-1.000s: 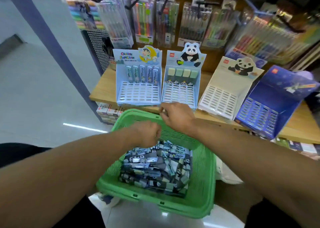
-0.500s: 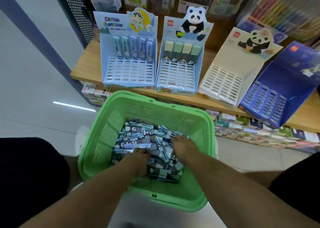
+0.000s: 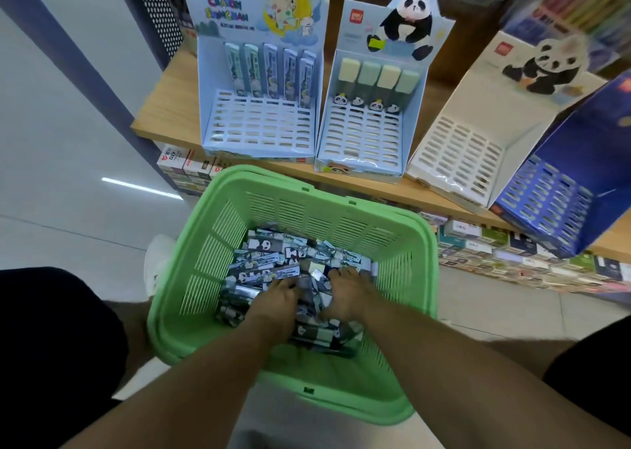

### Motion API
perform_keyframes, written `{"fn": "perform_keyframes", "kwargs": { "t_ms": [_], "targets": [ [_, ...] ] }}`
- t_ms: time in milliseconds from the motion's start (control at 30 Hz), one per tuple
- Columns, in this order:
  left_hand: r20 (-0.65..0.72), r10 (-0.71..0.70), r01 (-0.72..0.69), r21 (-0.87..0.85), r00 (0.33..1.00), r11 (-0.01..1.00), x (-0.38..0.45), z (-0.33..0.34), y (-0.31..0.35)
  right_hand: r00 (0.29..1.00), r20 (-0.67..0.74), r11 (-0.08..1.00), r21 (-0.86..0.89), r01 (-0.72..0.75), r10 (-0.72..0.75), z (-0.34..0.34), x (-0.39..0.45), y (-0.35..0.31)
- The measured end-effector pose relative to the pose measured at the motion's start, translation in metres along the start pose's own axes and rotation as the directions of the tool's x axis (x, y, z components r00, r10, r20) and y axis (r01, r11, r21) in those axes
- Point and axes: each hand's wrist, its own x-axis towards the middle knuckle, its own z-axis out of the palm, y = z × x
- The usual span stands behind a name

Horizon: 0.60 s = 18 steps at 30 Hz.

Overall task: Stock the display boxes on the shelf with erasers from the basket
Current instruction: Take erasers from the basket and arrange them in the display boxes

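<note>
A green basket point(image 3: 341, 216) stands on the floor in front of me, its bottom covered by a pile of wrapped erasers point(image 3: 273, 264). Both my hands are down in that pile. My left hand point(image 3: 278, 300) curls its fingers over some long erasers near the middle. My right hand point(image 3: 348, 295) sits just to its right, with its fingers dug in and its thumb pointing left; the fingertips are hidden. On the wooden shelf point(image 3: 164, 107) stand a light-blue cartoon display box point(image 3: 259, 134), a panda box point(image 3: 362, 141), a white panda box point(image 3: 471, 134) and a dark-blue box point(image 3: 560, 196).
The cartoon box and the first panda box each hold one row of erasers at the back. The white and dark-blue boxes show only bare slots. Small product boxes point(image 3: 495, 243) fill the shelf below. A dark post point(image 3: 68, 55) rises at the left. My shoe point(image 3: 157, 260) is beside the basket.
Both hands dropped from the basket's far rim into the eraser pile, and they now sit deeper in it. The view has tilted down and moved closer to the basket.
</note>
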Motion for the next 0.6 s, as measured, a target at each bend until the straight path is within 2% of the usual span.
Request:
{"fn": "perform_keyframes", "kwargs": {
  "t_ms": [233, 433, 600],
  "targets": [
    [-0.045, -0.026, 0.022, -0.081, 0.999, 0.996, -0.002, -0.001, -0.003, 0.988, -0.057, 0.978, 0.157, -0.134, 0.145, 0.014, 0.005, -0.018],
    [-0.041, -0.102, 0.096, -0.132, 0.994, 0.987, -0.003, -0.002, -0.007, 0.990, -0.047, 0.990, 0.047, -0.134, 0.137, 0.018, 0.009, -0.014],
    [-0.029, -0.220, 0.215, -0.116, 0.975, 0.970, -0.005, -0.004, -0.011, 0.997, -0.051, 0.994, 0.098, -0.054, 0.059, 0.021, 0.009, -0.022]
  ]
}}
